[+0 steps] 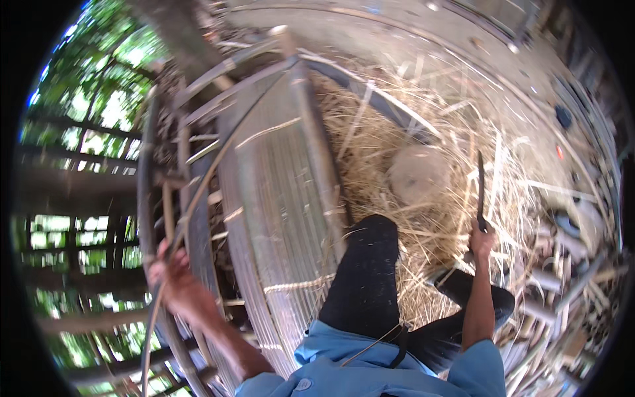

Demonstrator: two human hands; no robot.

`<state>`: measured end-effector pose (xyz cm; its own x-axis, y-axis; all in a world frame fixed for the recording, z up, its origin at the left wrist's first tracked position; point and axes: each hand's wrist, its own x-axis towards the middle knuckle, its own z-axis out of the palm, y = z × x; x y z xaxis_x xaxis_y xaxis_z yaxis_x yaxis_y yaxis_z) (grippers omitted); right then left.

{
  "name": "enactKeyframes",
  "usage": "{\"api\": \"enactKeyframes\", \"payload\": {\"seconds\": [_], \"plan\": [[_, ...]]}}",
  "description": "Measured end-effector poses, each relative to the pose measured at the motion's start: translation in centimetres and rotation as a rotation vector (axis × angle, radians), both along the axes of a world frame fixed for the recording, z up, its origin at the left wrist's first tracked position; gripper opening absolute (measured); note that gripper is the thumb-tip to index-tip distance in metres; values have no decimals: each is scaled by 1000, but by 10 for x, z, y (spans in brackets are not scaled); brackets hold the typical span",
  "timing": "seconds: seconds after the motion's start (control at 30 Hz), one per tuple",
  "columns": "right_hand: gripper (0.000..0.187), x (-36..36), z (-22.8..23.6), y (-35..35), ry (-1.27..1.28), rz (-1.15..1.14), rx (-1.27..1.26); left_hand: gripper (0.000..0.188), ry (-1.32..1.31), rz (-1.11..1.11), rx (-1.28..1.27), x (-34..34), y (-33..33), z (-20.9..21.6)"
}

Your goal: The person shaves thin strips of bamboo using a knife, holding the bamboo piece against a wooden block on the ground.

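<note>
A long thin bamboo strip runs through my left hand. The fingers are curled round it, at the left side of a bamboo bench. From there the strip bends up across the slatted seat towards the bench's far end, and its other end trails down past the lower left. On the right, my right hand is closed on the handle of a long knife. Its dark, narrow blade points away from me, over the pile of shavings. The blade stands apart from the strip.
A round wooden block sits among the shavings, right of the bench. Bamboo offcuts and sticks litter the ground at the lower right. A bamboo rail edges the bench on the left, and a trunk rises beyond it.
</note>
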<state>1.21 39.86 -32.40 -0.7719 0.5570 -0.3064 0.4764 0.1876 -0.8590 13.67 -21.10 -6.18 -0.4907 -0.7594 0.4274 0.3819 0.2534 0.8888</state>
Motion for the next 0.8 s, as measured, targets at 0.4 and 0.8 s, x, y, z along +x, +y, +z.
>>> {"api": "enactKeyframes", "payload": {"seconds": [0.4, 0.8], "plan": [[33, 46, 72, -82, 10, 268, -185, 23, -810, 13, -95, 90, 71, -123], [24, 54, 155, -159, 120, 587, 32, 29, -1162, 158, -509, 192, 4, -231]]}}
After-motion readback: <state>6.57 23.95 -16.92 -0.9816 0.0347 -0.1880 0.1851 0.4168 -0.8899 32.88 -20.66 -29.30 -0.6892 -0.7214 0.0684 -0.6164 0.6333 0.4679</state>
